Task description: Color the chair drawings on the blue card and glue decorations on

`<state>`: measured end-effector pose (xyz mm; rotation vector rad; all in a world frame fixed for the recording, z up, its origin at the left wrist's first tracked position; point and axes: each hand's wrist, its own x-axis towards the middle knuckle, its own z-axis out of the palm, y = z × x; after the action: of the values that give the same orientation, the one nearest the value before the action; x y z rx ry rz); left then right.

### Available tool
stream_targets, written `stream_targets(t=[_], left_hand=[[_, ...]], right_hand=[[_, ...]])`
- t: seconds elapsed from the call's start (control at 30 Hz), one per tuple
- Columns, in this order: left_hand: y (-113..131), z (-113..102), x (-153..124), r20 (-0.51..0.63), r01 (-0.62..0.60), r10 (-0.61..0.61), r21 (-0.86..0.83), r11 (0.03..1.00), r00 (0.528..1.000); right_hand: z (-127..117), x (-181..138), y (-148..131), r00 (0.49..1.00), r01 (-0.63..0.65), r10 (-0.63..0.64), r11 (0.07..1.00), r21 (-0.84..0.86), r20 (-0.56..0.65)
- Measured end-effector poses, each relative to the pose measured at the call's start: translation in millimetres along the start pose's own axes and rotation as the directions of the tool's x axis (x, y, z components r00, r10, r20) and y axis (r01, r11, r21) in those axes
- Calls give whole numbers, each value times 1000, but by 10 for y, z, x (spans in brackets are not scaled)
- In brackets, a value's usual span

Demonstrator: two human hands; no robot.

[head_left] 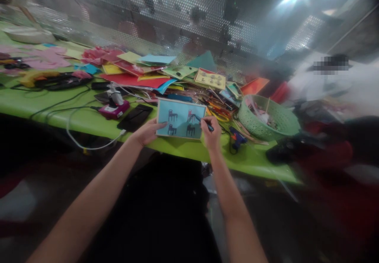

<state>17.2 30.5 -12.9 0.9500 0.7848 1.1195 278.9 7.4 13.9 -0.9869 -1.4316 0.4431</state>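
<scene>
Holding a blue card with a pale border [181,118] over the front edge of the green table [174,148], we have our left hand [148,132] closed on its left side, thumb lying flat on the face. Four chair pictures show there, two above two. In our right hand [211,132] we pinch a dark pen [210,127] in a narrow grip at the card's right edge, its tip at the upper right chair; whether it touches the surface, we cannot tell.

Just left of our left hand we see a black phone-like slab [135,118], then a magenta power strip [115,110] with a white plug in it. Near our right hand lies a dark blue glue gun [237,138], with a green perforated basket [256,125] beyond it. Behind the card, a yellow card with chair pictures [210,79] rests among coloured paper sheets [137,81].
</scene>
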Motion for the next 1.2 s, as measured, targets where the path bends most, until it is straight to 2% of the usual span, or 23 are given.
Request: stream_targets(t=[0.2, 0.4, 0.63, 0.8, 1.0, 1.2], left_hand=[[-13, -23, 2, 20, 10, -10, 9, 1000, 1000], [-17, -25, 6, 19, -2, 2, 20, 1000, 1000], [-13, -19, 0, 10, -6, 6, 21, 1000, 1000], [-7, -7, 1, 8, -5, 5, 13, 1000, 1000], [-10, -4, 4, 0, 2, -2, 7, 1000, 1000], [5, 12, -12, -9, 12, -12, 15, 1000, 1000]], right_hand=[[13, -6, -37, 997, 24, -23, 1000, -4, 68], [11, -11, 9, 1000, -3, 3, 1000, -13, 27], [18, -13, -18, 996, 9, -8, 1000, -11, 88], [19, -14, -21, 999, -14, 15, 1000, -26, 44], [19, -9, -52, 996, 6, -6, 1000, -5, 85], [20, -15, 13, 998, -35, 35, 999, 2, 45]])
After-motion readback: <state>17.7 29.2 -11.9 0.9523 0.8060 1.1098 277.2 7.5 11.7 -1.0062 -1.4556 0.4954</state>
